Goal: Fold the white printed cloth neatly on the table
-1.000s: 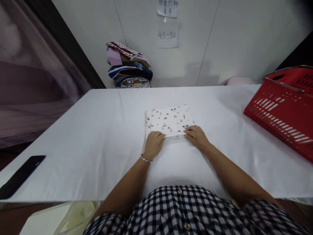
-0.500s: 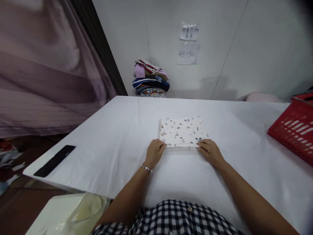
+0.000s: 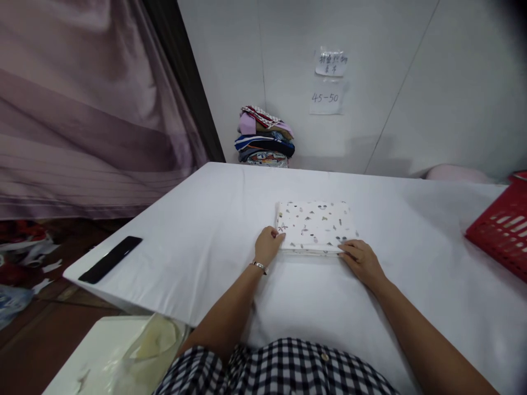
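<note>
A white cloth (image 3: pixel 317 222) with small printed motifs lies folded into a flat rectangle, its layers showing along the near edge. My left hand (image 3: pixel 268 245), wearing a bracelet, has its fingers curled on the cloth's left edge near the front corner. At the near right corner, my right hand (image 3: pixel 363 262) pinches the front fold between thumb and fingers. The undersides of both grips are hidden.
The cloth lies on a white-covered table (image 3: pixel 206 230). A black flat object (image 3: pixel 111 259) rests at the table's left edge. A red basket (image 3: pixel 500 225) stands at the right. Folded fabrics (image 3: pixel 265 137) are stacked against the back wall, and a curtain (image 3: pixel 94 120) hangs at left.
My left hand has moved from the near edge up onto the cloth's left side. My right hand keeps its place at the near right corner. The whole view has shifted slightly.
</note>
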Available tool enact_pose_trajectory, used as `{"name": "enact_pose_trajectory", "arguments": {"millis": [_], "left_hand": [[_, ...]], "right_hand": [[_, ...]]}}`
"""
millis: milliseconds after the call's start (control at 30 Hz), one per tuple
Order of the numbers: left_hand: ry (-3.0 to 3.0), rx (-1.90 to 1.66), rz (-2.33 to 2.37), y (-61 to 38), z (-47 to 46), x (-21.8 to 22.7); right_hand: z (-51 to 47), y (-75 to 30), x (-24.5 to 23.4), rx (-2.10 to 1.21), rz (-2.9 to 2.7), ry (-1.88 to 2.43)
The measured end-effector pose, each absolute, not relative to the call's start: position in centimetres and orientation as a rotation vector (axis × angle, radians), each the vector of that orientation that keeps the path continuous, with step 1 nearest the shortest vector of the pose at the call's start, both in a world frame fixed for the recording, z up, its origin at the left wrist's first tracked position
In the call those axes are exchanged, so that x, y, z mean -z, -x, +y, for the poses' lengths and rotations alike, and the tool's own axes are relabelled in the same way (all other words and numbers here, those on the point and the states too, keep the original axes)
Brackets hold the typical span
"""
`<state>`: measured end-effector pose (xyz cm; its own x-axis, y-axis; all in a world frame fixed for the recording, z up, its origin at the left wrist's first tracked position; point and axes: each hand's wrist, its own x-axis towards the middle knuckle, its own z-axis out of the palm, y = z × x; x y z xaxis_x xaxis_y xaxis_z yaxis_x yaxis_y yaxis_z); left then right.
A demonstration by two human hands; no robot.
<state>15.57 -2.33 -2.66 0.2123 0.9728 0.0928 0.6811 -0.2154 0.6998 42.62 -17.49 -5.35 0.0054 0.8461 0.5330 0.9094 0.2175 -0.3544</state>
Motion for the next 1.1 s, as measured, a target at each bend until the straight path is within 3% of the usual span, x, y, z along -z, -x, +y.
{"name": "enact_pose_trajectory", "arguments": {"millis": [600,900,1100], "left_hand": [[-2.022,-0.593,1.674,-18.4,1.7,1.8],[-2.118,-0.745,1.620,-17.8,0.9,2.2],[-2.027,-0.575,1.652,-17.8,1.3,2.1]], "right_hand": [[-17.5,-42.8,5.5,0.095,-1.849,1.620],[-17.5,-43.0,5.7,0.089,-1.846,1.611],[-17.5,-42.9,5.6,0.086,-1.831,1.606]]}}
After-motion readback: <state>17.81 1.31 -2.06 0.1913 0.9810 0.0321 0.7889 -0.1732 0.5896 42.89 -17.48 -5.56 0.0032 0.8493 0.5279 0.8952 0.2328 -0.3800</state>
